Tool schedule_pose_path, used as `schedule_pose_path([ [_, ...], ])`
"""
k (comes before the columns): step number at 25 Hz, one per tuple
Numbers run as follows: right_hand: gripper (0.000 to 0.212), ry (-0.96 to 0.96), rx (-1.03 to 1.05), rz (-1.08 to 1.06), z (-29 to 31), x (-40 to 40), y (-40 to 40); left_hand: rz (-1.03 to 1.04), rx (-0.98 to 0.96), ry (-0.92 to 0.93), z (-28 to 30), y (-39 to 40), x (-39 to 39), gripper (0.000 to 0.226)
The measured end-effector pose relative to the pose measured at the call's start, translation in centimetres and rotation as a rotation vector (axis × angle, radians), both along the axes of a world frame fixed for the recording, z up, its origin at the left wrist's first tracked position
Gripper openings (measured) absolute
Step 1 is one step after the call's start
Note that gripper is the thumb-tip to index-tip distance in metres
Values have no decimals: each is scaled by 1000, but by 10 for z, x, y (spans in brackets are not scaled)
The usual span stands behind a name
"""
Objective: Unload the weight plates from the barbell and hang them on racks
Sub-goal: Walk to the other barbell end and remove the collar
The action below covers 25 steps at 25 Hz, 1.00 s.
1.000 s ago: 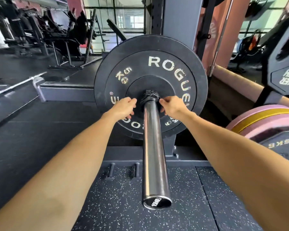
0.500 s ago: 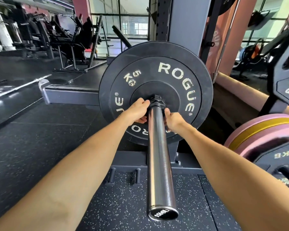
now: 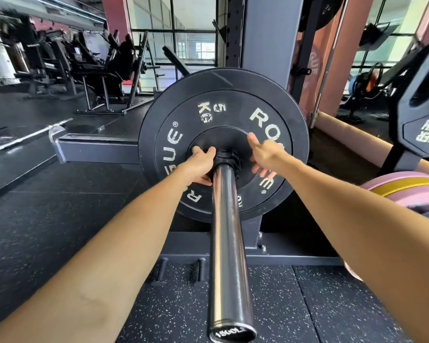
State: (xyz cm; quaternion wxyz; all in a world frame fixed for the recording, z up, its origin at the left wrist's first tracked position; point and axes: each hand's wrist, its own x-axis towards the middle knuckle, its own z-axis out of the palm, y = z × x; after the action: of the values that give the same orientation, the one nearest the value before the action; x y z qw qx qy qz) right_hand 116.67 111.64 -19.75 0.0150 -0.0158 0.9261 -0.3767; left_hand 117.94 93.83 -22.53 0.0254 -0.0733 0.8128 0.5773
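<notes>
A black 5 kg plate [image 3: 223, 100] marked ROGUE sits on the steel barbell sleeve [image 3: 227, 243], which points toward me. A black collar [image 3: 225, 158] sits on the sleeve right against the plate's hub. My left hand [image 3: 200, 167] is closed on the left side of the collar, fingers against the hub. My right hand [image 3: 264, 154] is off the collar, to its right, fingers spread and thumb up in front of the plate face.
The grey rack upright [image 3: 265, 45] rises behind the plate, and a grey beam [image 3: 97, 149] runs left from it. Pink and yellow plates [image 3: 406, 189] lie at the right under a black hanging plate [image 3: 424, 115]. Gym machines stand at the far left.
The plate has rotated counter-clockwise on the sleeve. My right hand has let go of the collar and opened to the right, while my left hand stays on it.
</notes>
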Motion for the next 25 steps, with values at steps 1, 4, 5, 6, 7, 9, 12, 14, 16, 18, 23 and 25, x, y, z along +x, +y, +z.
schedule_pose_path([
  [1, 84, -14, 17, 9, 4, 0, -4, -4, 7, 1, -1, 2, -1, 41],
  [4, 82, -34, 67, 44, 5, -1, -21, -4, 14, 14, -7, 3, -5, 26],
  [5, 78, -43, 89, 49, 2, -2, -26, -6, 16, 29, -9, 3, -7, 21],
  [6, 76, -50, 113, 48, -2, -2, -31, -10, 18, 43, -10, 2, -7, 15],
  [7, 74, -54, 138, 46, -5, -4, -35, -13, 26, 55, -10, 2, -7, 11],
  [9, 67, -37, 151, 34, -11, -5, -41, -19, 35, 61, -8, 0, -5, 8],
  [12, 66, -44, 143, -18, -12, -5, -45, -17, 37, 40, -4, 3, -2, 17],
  [14, 66, -50, 111, -35, -13, -6, -45, -9, 58, 11, -4, 7, -1, 31],
  [16, 67, -7, 116, -12, -15, -7, -45, 1, 62, -6, -4, 10, -1, 38],
  [18, 70, 43, 142, 27, -18, -9, -43, 31, 88, -4, -7, 12, -3, 41],
  [23, 63, 76, 88, 89, -18, -5, -38, 64, 152, 44, -8, 14, -4, 39],
  [25, 43, 31, -22, 88, -17, -2, -37, 72, 113, 58, -9, 15, -5, 37],
])
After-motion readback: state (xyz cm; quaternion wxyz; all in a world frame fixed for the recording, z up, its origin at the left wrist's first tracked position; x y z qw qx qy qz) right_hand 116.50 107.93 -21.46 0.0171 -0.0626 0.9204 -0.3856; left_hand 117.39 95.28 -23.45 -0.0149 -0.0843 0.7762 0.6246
